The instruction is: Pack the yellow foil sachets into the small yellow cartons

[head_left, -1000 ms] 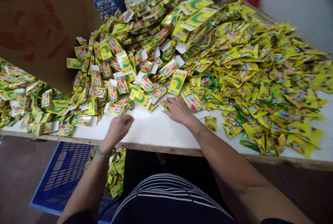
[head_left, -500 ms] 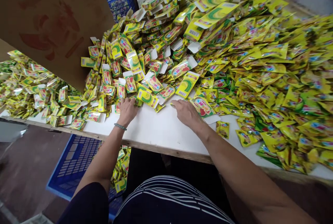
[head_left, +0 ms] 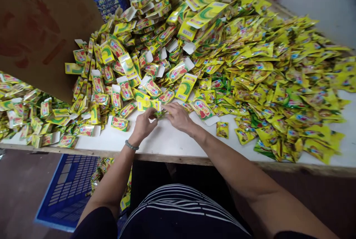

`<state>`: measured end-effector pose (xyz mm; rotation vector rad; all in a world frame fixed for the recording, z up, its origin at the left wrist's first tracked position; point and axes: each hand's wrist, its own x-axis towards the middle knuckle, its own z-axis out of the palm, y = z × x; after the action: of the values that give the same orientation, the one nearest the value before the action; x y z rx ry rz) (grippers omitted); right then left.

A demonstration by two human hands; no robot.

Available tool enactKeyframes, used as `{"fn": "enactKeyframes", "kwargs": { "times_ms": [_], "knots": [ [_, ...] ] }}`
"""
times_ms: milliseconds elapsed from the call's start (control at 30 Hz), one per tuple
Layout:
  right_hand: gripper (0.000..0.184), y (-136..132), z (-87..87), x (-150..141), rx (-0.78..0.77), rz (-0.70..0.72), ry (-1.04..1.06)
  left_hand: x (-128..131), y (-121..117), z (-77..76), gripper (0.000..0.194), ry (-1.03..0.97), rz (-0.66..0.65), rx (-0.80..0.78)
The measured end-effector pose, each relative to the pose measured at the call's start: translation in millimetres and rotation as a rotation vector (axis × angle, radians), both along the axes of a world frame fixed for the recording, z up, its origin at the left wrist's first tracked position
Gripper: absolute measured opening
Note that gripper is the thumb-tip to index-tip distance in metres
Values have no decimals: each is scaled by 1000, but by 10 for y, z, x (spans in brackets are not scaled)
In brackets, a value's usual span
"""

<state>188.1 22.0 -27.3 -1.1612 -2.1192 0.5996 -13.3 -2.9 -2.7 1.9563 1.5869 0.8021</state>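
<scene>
My left hand (head_left: 144, 125) is closed, thumb and fingers pinched at the near edge of a small yellow box (head_left: 147, 105) with a barcode on it. Fingertips of my right hand (head_left: 179, 117) meet the box's right end; they are pressed together, and what is in them is hidden. Just left of my left hand lies a printed box (head_left: 119, 123) on the white table (head_left: 172, 142). A larger box with a white flap (head_left: 202, 110) rests by my right wrist. Beyond both hands rises a heap of small boxes (head_left: 151, 86), many with flaps open.
Yellow sachets (head_left: 267, 72) are piled high on the right, and a single sachet (head_left: 222, 129) lies near my right forearm. A big cardboard carton (head_left: 47, 27) stands at the left among more boxes. Below the table edge is a blue crate (head_left: 62, 191).
My hands have come together, the right moving left to the box's end. A small box now lies apart, left of my left hand. The whole view has shifted.
</scene>
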Motion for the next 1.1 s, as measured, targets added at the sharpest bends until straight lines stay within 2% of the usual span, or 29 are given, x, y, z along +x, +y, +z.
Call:
{"fn": "enactKeyframes", "kwargs": {
  "times_ms": [67, 167, 233, 333, 400, 533, 600, 733, 833, 933, 1000, 1100],
  "knots": [
    [25, 21, 16, 17, -105, -1, 52, 159, 50, 28, 35, -237, -25, -48],
    [17, 35, 87, 115, -234, -99, 200, 347, 166, 85, 41, -602, -52, -184],
    [18, 29, 151, 175, -224, -167, 252, 444, 231, 104, 45, -759, -34, -249],
    [22, 12, 209, 210, -106, -236, 271, 546, 272, 78, 39, -907, 36, -328],
    [27, 7, 194, 203, -155, -237, 376, 579, 264, 45, 33, -967, 58, -416],
    [35, 31, 83, 174, -523, -27, 807, 565, 231, 15, 27, -1028, 57, -534],
    [36, 52, 39, 171, -613, 54, 885, 536, 226, 14, 24, -1044, 78, -552],
    [35, 80, 38, 204, -514, -32, 750, 474, 223, -3, 15, -914, 168, -472],
    [41, 71, 81, 238, -391, -87, 560, 443, 207, -30, 8, -733, 158, -425],
    [25, 56, 103, 247, -303, -96, 351, 415, 195, -52, 6, -664, 114, -446],
    [21, 57, 93, 236, -314, -93, 355, 400, 199, -57, 5, -687, 101, -429],
    [31, 69, 58, 199, -386, -109, 493, 408, 208, -51, 7, -830, 92, -402]
  ]
}}
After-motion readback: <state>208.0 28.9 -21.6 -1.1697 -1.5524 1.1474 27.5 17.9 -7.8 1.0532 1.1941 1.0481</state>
